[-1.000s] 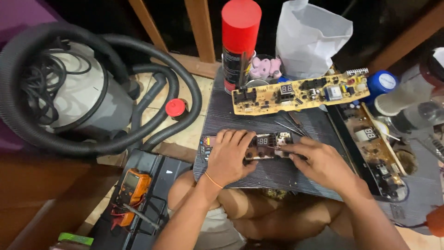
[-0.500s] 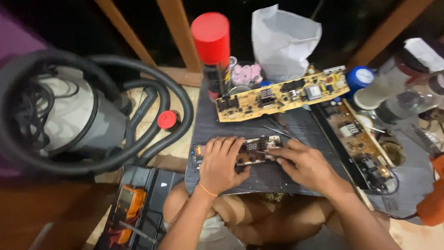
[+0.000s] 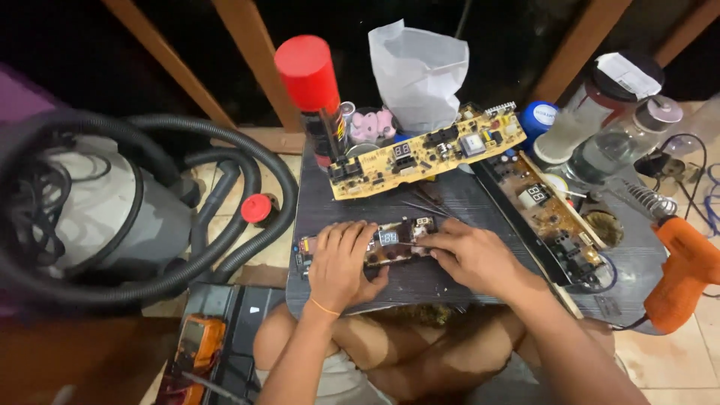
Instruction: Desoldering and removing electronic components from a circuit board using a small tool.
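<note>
A small brown circuit board point(image 3: 394, 241) with a digit display lies on the dark work board point(image 3: 465, 206) across my lap. My left hand point(image 3: 341, 262) rests flat on the board's left half, fingers pressing down on it. My right hand point(image 3: 469, 255) grips the board's right end, fingertips pinched at its edge. Whether a tool sits in the right fingers is hidden.
A long yellow circuit board point(image 3: 424, 154) lies behind, a brown one point(image 3: 551, 214) to the right. A red-capped spray can point(image 3: 311, 94), white bag point(image 3: 416, 71), clear jars point(image 3: 611, 124), an orange tool point(image 3: 686, 274) and a grey vacuum with hose point(image 3: 112, 217) surround me. An orange meter point(image 3: 196, 345) lies lower left.
The view has shifted slightly; both hands stay on the small circuit board with only slight finger movement.
</note>
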